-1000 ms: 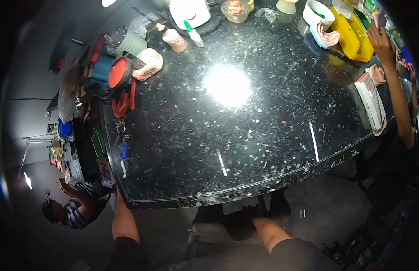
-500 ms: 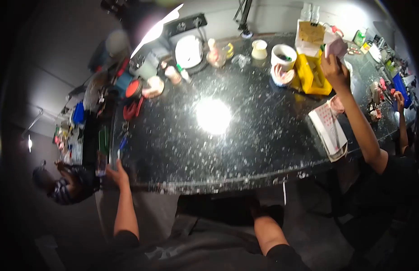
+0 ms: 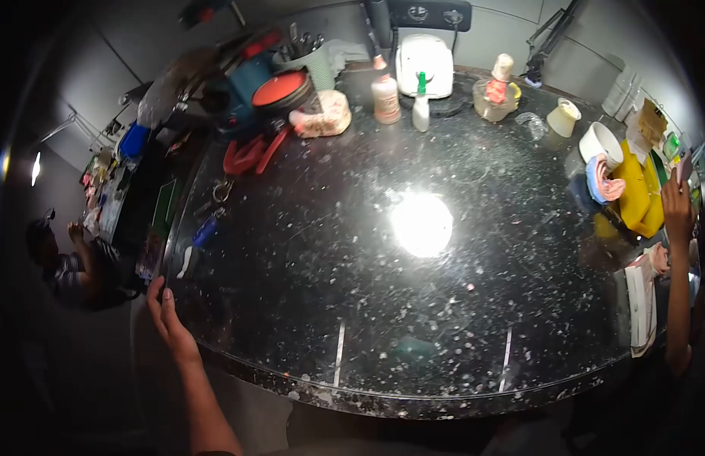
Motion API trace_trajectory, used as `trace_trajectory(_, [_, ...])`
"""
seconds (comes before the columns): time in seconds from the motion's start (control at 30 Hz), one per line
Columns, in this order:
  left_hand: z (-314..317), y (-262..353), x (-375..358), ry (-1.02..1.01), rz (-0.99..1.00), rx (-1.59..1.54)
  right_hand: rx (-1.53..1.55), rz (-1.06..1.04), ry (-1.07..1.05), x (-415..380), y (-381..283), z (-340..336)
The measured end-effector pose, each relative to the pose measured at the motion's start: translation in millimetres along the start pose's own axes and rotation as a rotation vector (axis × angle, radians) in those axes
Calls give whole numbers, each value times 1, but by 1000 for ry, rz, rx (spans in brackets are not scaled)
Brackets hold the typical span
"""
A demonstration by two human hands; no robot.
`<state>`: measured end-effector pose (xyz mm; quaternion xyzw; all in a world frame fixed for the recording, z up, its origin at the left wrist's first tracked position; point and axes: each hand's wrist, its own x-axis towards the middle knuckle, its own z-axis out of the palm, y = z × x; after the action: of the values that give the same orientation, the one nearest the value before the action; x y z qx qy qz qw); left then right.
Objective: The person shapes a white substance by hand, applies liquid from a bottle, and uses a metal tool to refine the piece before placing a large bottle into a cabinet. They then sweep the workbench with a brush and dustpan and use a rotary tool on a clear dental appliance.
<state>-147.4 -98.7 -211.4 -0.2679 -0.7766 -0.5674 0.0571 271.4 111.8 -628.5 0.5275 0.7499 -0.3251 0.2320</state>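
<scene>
My left hand [image 3: 172,323] is at the left edge of the dark speckled table [image 3: 330,251], fingers apart and holding nothing. Just beyond its fingertips lies a small white tool [image 3: 186,261], with a blue object [image 3: 206,231] and a key ring [image 3: 222,191] farther up. My right hand is out of view. Toward the back left stand a red-topped round item [image 3: 279,90], a red tool [image 3: 250,154] and a pinkish-white cast [image 3: 322,115].
Bottles [image 3: 384,95], a white device [image 3: 425,66] and a glass bowl [image 3: 493,100] line the back. At right are a white cup [image 3: 600,146], a yellow container [image 3: 638,190], a box [image 3: 640,304] and a co-worker's hand [image 3: 678,209]. Another person [image 3: 75,262] is at far left.
The view has turned left and come closer to the table. The box, yellow container and co-worker's arm now appear farther right. My right arm has left the view.
</scene>
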Motion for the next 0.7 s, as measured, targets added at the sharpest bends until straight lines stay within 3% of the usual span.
trace_trajectory(0.13, [2,5,-5,-53,107,4,-31,11,34,-1,10,2])
trace_trajectory(0.3, [-1,11,-9,-45,385,208,-71,-6,93,-43,20,-6])
trace_trajectory(0.53, [-10,17,-21,50,394,-30,-161,-98,114,-144,8,-9])
trace_trajectory(0.7, [-15,6,-18,0,484,-147,-224,-254,121,-211,-31,-8])
